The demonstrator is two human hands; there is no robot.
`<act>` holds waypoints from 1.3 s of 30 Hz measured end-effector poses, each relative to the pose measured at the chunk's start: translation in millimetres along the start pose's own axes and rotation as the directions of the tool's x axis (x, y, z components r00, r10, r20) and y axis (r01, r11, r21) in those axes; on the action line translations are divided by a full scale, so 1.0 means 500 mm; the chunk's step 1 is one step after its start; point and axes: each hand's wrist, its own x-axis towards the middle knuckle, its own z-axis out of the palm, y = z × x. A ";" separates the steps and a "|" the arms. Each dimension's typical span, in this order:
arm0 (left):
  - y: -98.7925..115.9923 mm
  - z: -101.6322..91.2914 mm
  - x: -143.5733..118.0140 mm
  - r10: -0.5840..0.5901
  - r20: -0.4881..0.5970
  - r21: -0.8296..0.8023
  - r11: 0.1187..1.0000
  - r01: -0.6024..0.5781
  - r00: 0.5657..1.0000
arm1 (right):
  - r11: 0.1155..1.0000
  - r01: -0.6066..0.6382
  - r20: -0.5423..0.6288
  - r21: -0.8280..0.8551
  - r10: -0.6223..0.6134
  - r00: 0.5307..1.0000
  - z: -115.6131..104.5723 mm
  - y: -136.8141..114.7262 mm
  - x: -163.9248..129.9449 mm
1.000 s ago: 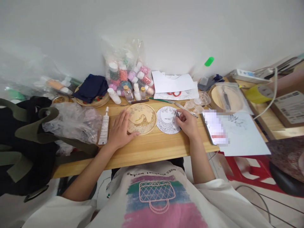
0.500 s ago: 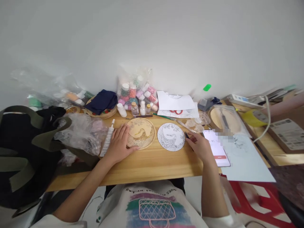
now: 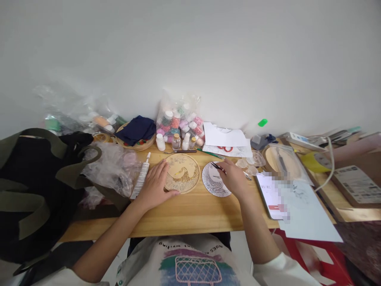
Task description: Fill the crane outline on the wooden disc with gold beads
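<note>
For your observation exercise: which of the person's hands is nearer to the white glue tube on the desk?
Left. The left hand lies flat just beside the glue tube, partly on the wooden disc. The right hand is farther off, over the paper bird drawing, holding a thin tool.

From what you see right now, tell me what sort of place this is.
Probably a home craft desk against a plain wall: a bag of bead jars, a glue tube, and a wooden disc with a crane design beside its printed paper pattern.
</note>
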 end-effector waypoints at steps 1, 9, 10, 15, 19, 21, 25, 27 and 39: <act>0.000 -0.001 0.000 -0.002 0.001 -0.010 1.000 0.002 1.000 | 0.997 0.019 0.030 -0.078 -0.017 0.999 -0.005 -0.021 0.018; 0.000 -0.003 0.004 -0.018 0.000 -0.080 0.997 0.018 1.000 | 0.952 0.137 0.138 -0.274 -0.102 0.985 -0.017 -0.111 0.108; 0.001 -0.003 0.004 -0.020 0.000 -0.087 0.996 0.020 1.000 | 0.948 0.143 0.149 -0.285 -0.104 0.983 -0.019 -0.115 0.111; 0.001 -0.004 0.003 -0.020 -0.006 -0.120 0.993 0.019 1.000 | 0.933 0.163 0.193 -0.322 -0.104 0.976 -0.029 -0.129 0.120; 0.001 -0.005 0.004 -0.026 -0.008 -0.142 0.990 0.025 1.000 | 0.926 0.182 0.210 -0.329 -0.117 0.971 -0.027 -0.133 0.129; 0.000 -0.006 0.004 -0.030 -0.006 -0.145 0.989 0.029 1.000 | 0.924 0.190 0.213 -0.331 -0.122 0.969 -0.023 -0.133 0.135; -0.003 -0.005 0.002 -0.014 -0.016 -0.151 0.988 0.012 1.000 | 0.922 0.201 0.213 -0.332 -0.135 0.968 -0.017 -0.131 0.143; -0.004 -0.004 0.002 -0.013 -0.014 -0.150 0.989 0.010 1.000 | 0.921 0.205 0.210 -0.331 -0.140 0.968 -0.015 -0.130 0.145; 0.002 -0.012 0.003 -0.044 0.026 -0.145 0.988 0.047 0.999 | 0.923 0.213 0.198 -0.322 -0.155 0.968 -0.009 -0.126 0.150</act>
